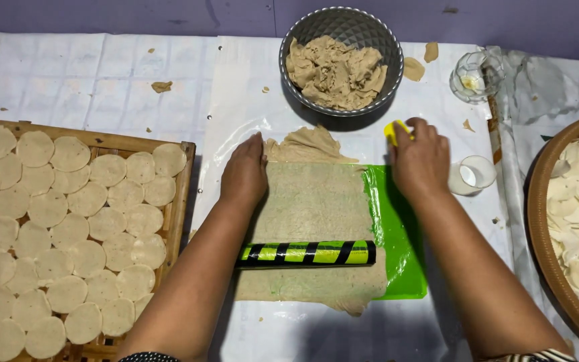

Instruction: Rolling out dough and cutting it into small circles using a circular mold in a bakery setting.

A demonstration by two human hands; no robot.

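Head view, near to far: a rolling pin (306, 253), wrapped in yellow-green and black stripes, lies crosswise and unheld on the near part of a thin dough sheet (311, 214). The sheet is spread over a green mat (400, 248) on the white plastic-covered table (249, 87); its near and far edges are ragged and overhang the mat. Judged from its look, the sheet is light, soft, limp and easily torn, so it is best handled with flat palms or lifted at an edge with support beneath. The left hand (244, 173) rests palm down on the sheet's far left edge, fingers together and extended, holding nothing. The right hand (421, 157) is closed around a small yellow cutter (394, 131) at the far right corner. To the left, a bamboo tray (181, 201) carries rows of cut dough rounds (68, 231). Farthest, 1 grey bowl (303, 30) holds dough scraps (335, 72).
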